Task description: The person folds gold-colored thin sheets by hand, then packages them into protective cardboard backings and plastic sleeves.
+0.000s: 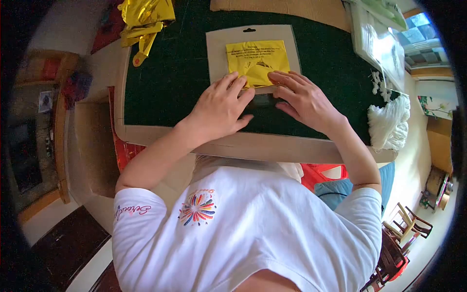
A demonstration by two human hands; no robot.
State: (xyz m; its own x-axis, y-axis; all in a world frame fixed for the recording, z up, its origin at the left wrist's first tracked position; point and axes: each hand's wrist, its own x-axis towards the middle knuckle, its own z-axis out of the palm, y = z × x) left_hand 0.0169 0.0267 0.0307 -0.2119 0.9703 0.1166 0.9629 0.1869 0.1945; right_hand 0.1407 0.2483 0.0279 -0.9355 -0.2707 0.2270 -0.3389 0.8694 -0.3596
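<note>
A folded gold foil piece (258,54) lies in or under a clear plastic bag with small black print over it. The bag (218,48) has a dark hang hole at its top and lies flat on the dark green tabletop. My left hand (219,108) rests with fingertips at the foil's lower left corner, thumb held apart. At the lower right corner, the fingers of my right hand (304,100) lie stretched over the edge, its thumb also apart. Both hands are open, pressing on the packet from above.
More crumpled gold foil (146,22) sits at the table's far left corner. Clear plastic bags (377,41) are stacked at the far right, with a bundle of white string (389,121) below them. Cardboard (287,10) lies along the back edge.
</note>
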